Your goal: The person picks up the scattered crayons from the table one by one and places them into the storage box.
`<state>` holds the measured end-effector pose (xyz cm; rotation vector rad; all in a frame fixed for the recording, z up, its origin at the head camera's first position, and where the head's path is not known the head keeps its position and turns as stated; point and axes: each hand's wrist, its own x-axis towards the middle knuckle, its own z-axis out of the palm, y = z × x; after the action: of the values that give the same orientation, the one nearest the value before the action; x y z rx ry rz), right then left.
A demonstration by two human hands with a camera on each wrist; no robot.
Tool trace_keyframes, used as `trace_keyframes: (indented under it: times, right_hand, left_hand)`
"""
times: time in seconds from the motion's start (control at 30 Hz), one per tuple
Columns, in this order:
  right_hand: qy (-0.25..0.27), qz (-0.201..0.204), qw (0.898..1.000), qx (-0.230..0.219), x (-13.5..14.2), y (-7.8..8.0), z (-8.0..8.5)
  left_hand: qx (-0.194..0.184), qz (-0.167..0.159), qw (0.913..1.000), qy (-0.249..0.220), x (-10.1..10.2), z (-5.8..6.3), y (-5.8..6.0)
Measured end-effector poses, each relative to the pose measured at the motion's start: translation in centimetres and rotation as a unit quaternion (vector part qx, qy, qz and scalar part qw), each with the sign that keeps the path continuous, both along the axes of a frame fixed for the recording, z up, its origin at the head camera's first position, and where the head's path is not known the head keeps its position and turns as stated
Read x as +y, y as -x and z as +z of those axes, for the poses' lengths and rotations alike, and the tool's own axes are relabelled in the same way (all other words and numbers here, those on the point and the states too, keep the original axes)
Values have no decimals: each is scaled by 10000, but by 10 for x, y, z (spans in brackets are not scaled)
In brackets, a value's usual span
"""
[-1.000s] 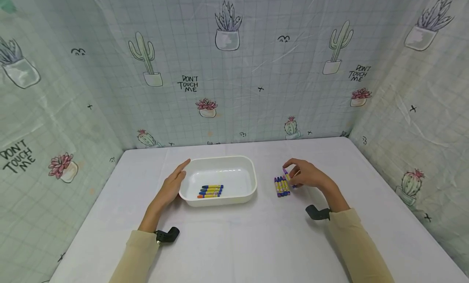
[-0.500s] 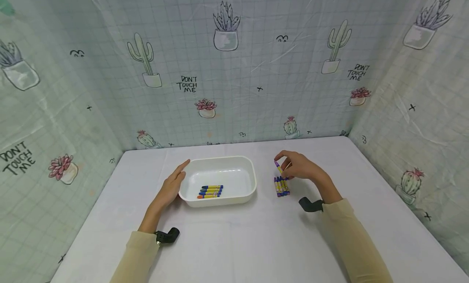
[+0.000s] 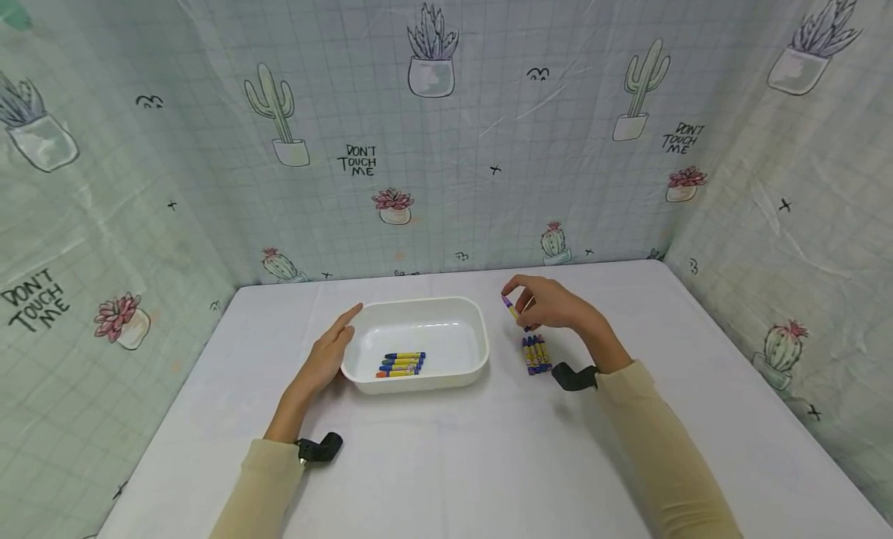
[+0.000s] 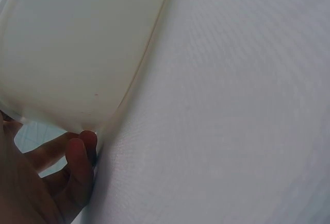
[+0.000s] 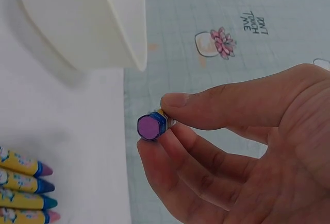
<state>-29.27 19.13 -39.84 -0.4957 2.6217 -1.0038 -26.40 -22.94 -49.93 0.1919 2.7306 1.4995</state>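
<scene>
My right hand [image 3: 549,305] pinches a purple crayon [image 3: 511,306] between thumb and fingers, raised above the table just right of the white tray [image 3: 418,381]. Its flat purple end faces the camera in the right wrist view, with the crayon [image 5: 150,126] mostly hidden behind that end. My left hand [image 3: 324,361] rests against the tray's left end, and in the left wrist view its fingers [image 4: 78,157] touch the outer wall. Inside the tray lie several crayons [image 3: 401,364] side by side. Another row of several crayons [image 3: 536,355] lies on the table below my right hand.
White cloth covers the table [image 3: 432,461]. A curtain [image 3: 446,136] printed with potted plants stands around the back and sides. Dark wrist cameras sit on both wrists, the right one [image 3: 575,378] close to the loose row.
My right hand has lifted the purple crayon from beside the row and carried it left and away from me, toward the tray. My left hand and the tray stay in place.
</scene>
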Motion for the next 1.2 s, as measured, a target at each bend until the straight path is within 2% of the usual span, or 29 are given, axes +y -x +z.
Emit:
trace_keyframes:
  times: [0.4,0.73,1.03,1.2]
  right_hand:
    - [-59,385,9992,12,-39,9,20]
    - [-620,751,9952,-81,-81,21,30]
    - [-1003,1637,9814,-33,-122,32,28]
    - [-1077,1947,9747,-216,-140,39,21]
  left_hand:
    - [-57,36,10000,15,-2,-2,0]
    - [28,-22,10000,66,-2,0,1]
    - [-50,52,10000,43,-2,0,2]
    - [-43,35,10000,46,-2,-1,3]
